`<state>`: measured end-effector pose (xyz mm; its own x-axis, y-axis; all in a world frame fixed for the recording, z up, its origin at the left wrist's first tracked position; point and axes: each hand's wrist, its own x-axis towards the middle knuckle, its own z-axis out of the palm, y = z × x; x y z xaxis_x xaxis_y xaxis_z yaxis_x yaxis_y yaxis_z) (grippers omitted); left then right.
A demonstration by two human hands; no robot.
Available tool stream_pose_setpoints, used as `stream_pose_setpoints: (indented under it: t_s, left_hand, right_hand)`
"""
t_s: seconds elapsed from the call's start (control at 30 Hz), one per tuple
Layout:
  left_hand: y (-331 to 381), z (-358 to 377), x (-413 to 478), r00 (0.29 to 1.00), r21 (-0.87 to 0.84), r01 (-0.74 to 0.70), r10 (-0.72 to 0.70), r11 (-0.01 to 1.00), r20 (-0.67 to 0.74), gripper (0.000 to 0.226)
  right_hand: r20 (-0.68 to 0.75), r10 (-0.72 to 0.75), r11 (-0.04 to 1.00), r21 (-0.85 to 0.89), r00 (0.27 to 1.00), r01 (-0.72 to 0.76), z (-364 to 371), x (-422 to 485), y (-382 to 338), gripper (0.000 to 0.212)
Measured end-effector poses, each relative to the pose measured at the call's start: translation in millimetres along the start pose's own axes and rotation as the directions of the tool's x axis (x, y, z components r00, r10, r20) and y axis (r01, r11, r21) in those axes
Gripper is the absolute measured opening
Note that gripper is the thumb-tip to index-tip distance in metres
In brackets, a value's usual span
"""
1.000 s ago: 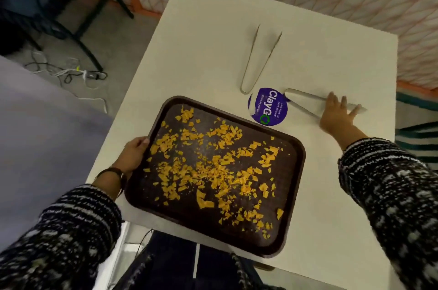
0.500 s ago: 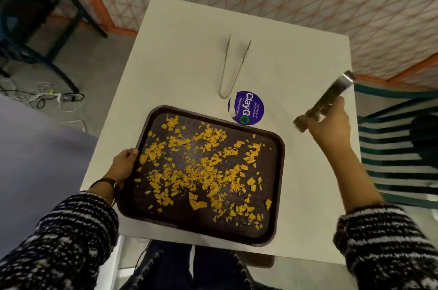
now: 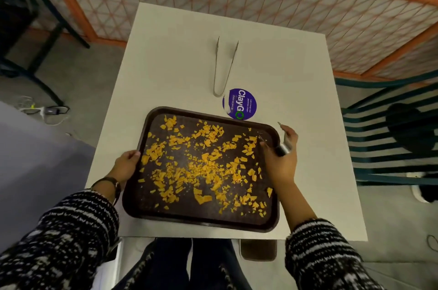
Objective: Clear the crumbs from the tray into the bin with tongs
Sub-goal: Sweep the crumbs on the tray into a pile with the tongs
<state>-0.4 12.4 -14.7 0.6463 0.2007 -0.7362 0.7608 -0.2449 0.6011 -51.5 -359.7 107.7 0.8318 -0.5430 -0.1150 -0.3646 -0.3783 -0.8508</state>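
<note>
Tray (image 3: 180, 209): dark brown, at the near edge of the table (image 3: 177, 52), long side towards me. Orange crumbs (image 3: 203, 164) scattered over most of its floor, thickest in the middle.

Left hand (image 3: 126, 164): grips the tray's left rim, thumb on top, fingers under the edge.

Right hand (image 3: 280, 161): at the tray's far right corner, fingers curled round a pair of metal tongs (image 3: 284, 145). Hinge end sits at my knuckles, tips point away from me. One tip shows over the tray floor among the crumbs, the other just outside the right rim.

Second tongs (image 3: 218, 93): flat on the table past the tray, arms spread, tips towards the far edge. A round purple sticker (image 3: 239, 103) lies just right of their hinge, touching the tray's far rim.
</note>
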Motion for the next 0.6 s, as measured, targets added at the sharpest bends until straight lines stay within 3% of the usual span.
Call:
stream_pose_setpoints:
  t_s: [0.2,0.4,0.6]
  left_hand:
    - [5.7,6.6,-15.5,0.999,-0.083,-0.003,0.006,0.997,0.037,0.035]
    - [3.6,5.4,-10.9,0.999,-0.059,-0.022,0.023,0.998,0.022,0.037]
    - [5.7,2.5,-13.6,0.999,-0.030,-0.019,0.020,0.999,0.033,0.038]
  right_hand:
    - [0.040,-0.013,0.999,-0.052,0.999,0.015,21.8,4.2,21.0,0.048]
    - [0.056,-0.004,0.994,-0.108,0.998,0.010,30.3,-11.2,23.9,0.035]
    - [0.143,0.069,0.997,0.017,0.987,-0.072,50.4,-54.9,26.2,0.024]
